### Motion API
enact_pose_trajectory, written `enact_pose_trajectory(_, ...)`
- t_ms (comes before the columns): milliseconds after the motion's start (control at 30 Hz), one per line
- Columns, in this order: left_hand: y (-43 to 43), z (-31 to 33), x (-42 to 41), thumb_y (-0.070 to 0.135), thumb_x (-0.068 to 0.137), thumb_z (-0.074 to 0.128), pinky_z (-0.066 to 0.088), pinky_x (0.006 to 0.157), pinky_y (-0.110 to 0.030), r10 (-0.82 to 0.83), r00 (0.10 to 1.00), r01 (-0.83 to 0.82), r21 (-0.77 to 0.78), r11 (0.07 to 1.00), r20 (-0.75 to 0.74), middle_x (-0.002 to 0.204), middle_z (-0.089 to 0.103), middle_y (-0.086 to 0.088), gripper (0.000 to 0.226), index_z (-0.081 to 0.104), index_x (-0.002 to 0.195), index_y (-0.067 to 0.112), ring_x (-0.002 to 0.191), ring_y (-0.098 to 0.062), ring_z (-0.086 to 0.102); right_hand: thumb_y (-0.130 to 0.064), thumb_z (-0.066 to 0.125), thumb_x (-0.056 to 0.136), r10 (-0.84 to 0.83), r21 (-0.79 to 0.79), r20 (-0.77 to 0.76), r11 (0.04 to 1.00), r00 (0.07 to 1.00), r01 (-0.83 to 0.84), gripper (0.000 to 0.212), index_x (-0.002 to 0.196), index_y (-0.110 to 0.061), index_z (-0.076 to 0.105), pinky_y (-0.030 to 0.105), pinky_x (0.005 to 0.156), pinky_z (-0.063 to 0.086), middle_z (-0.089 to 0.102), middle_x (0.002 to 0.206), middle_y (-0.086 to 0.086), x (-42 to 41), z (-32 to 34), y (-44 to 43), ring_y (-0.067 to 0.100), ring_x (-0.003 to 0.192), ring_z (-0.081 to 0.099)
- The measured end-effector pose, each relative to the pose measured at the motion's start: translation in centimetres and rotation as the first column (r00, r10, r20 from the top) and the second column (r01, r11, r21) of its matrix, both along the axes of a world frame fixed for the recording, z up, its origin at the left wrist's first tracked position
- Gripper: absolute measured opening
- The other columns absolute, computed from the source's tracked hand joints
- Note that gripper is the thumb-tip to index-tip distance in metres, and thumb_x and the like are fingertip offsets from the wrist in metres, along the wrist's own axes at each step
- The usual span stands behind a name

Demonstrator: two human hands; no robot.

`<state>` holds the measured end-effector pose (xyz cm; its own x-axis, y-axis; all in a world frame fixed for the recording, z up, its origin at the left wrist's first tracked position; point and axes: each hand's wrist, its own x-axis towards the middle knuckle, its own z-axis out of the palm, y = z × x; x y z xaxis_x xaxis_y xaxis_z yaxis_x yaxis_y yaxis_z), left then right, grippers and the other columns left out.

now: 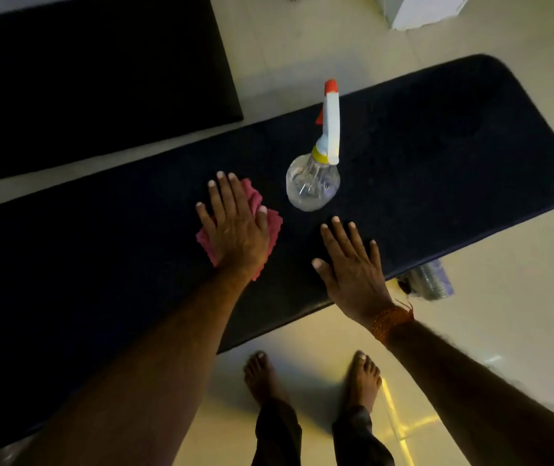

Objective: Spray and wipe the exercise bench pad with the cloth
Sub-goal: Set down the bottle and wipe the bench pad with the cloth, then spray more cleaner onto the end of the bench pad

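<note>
Exercise bench pad point(437, 136): dark, long, with rounded corners. It runs on a diagonal from the lower left of the frame to the upper right, over a pale tiled floor point(302, 45).

Cloth point(273, 230): pink, crumpled, lying on the pad a little left of frame centre. Its edges show around the left hand point(237, 227), which lies flat on top of it, palm down and fingers straight, pressing rather than gripping.

Right hand point(353, 267): flat on the bare pad, just right of the cloth and near the pad's lower edge. Its fingers are spread wide and it holds nothing. A band of orange thread point(390, 321) is wound round that wrist.

Spray bottle point(316, 176): stands upright on the pad, above the right hand and just right of the cloth, touching neither hand. The body is clear, the collar yellow, the trigger head white and the nozzle tip orange, pointing toward the top of the frame. I cannot tell the liquid level.

Other items:
- A black mat point(100, 79) lies on the floor in the upper left.
- A white box point(423, 8) is cut off at the top edge.
- Clear plastic point(432, 279) shows below the pad's lower right edge, too blurred to identify.
- Two bare feet point(262, 375) stand on the tiles at bottom centre.
</note>
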<state>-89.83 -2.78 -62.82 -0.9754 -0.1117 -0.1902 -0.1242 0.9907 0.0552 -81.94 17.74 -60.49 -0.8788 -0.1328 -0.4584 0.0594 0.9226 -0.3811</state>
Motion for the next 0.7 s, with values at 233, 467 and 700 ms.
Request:
enact_pose_trajectory(233, 0.7, 1.5, 1.0, 0.068, 0.098, 0.041, 0.001, 0.124, -0.057, -0.26, 0.954, 0.256, 0.047, 0.966, 0.15, 0.173, -0.009, -0.011, 0.09, 0.001, 0.164, 0.021, 0.159, -0.033, -0.009, -0.056, 0.036, 0.106, -0.112, -0.054, 0.029, 0.992, 0.993, 0.113, 0.068, 0.164, -0.031, 0.014, 0.054, 0.129, 0.006, 0.001, 0.173, -0.006, -1.2, 1.2, -0.8, 0.02, 0.16, -0.004)
enact_pose_trajectory(467, 1.7, 5.6, -1.4, 0.067, 0.089, 0.061, 0.008, 0.125, -0.057, -0.263, 0.94, 0.242, 0.117, 0.963, 0.22, 0.172, 0.006, -0.011, 0.105, 0.004, 0.163, 0.021, 0.159, -0.031, 0.004, -0.045, 0.079, 0.086, -0.562, -0.465, 0.053, 0.718, 0.825, 0.518, 0.095, 0.162, -0.027, 0.025, 0.034, 0.116, 0.034, 0.033, 0.165, -0.001, -6.8, 5.8, -1.2, 0.019, 0.15, 0.035)
enact_pose_trajectory(700, 2.9, 6.4, -3.2, 0.062, 0.088, 0.067, 0.009, 0.126, -0.054, -0.272, 0.93, 0.231, 0.182, 0.956, 0.248, 0.172, 0.01, -0.01, 0.106, 0.004, 0.163, 0.02, 0.159, -0.029, 0.007, -0.03, 0.086, 0.083, -0.58, -0.73, 0.09, 0.514, 0.809, 0.45, 0.076, 0.146, -0.02, 0.045, 0.021, 0.089, 0.053, 0.061, 0.114, -0.015, -13.7, 7.5, -3.9, 0.004, 0.104, 0.063)
